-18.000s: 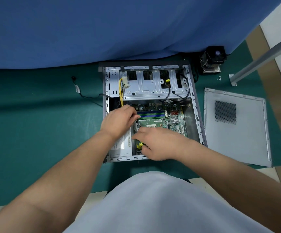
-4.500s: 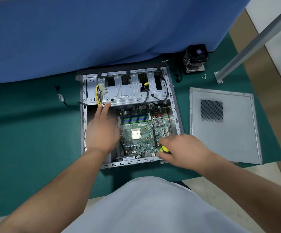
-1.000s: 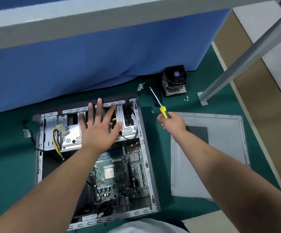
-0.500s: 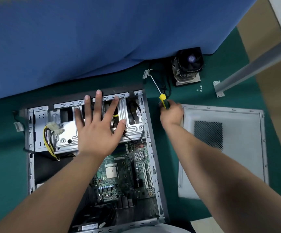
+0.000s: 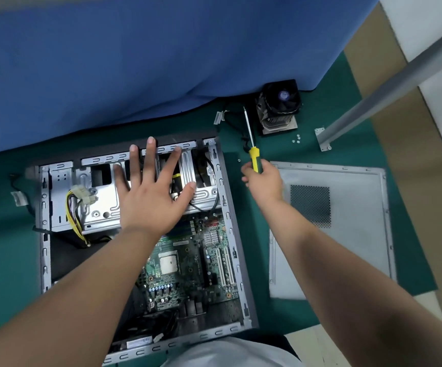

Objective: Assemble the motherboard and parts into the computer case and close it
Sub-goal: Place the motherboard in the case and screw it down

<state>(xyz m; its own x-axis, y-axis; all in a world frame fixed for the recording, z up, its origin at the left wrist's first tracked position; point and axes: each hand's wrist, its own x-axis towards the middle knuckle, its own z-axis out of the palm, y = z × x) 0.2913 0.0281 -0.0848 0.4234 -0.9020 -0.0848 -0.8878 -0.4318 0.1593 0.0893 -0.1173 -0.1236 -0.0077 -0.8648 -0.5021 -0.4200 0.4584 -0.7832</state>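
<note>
The open grey computer case (image 5: 237, 250) lies flat on the green mat, with the green motherboard (image 5: 188, 271) inside it. My left hand (image 5: 152, 197) lies flat, fingers spread, on the metal drive cage (image 5: 100, 205) at the case's far end. My right hand (image 5: 263, 182) grips the yellow handle of a screwdriver (image 5: 251, 144) just right of the case, its shaft pointing away from me. The grey side panel (image 5: 346, 234) lies flat to the right. A CPU cooler with a black fan (image 5: 279, 107) stands at the back.
A blue cloth (image 5: 135, 62) hangs along the back edge of the mat. A metal leg (image 5: 373, 102) with its foot plate stands at the back right. A few small screws (image 5: 297, 139) lie near the cooler. Yellow power cables (image 5: 73, 215) hang over the drive cage.
My right hand left the motherboard with the screwdriver and now holds it low over the mat right of the case. My left hand shifted up from the board's edge onto the drive cage.
</note>
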